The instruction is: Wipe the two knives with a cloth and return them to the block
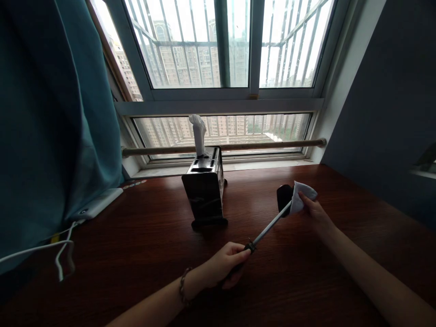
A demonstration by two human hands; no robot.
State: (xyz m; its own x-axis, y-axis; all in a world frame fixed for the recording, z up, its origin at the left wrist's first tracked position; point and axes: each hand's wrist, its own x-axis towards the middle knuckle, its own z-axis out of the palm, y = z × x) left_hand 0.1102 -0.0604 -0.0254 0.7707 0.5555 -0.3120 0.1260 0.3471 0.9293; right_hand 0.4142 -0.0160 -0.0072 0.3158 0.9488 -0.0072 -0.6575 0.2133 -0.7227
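My left hand (226, 263) is wrapped around the black handle of a long tool with a thin silver shaft (270, 226) and a broad, dark head (284, 199). Its exact kind I cannot make out. The shaft slants up and to the right, above the table. At the head end, my right hand (313, 210) pinches a white cloth (302, 194), which lies against the dark head and covers part of it. A black slotted holder (205, 197) stands left of the tool, with a white crumpled piece (198, 134) sticking up from its top.
The reddish-brown wooden table (136, 254) reaches to the window sill. A white power strip (97, 204) with a white cable (61, 256) lies at the left, beside the blue curtain (91, 113). A horizontal rail (259, 146) crosses before the window. A dark wall (384, 127) borders the right.
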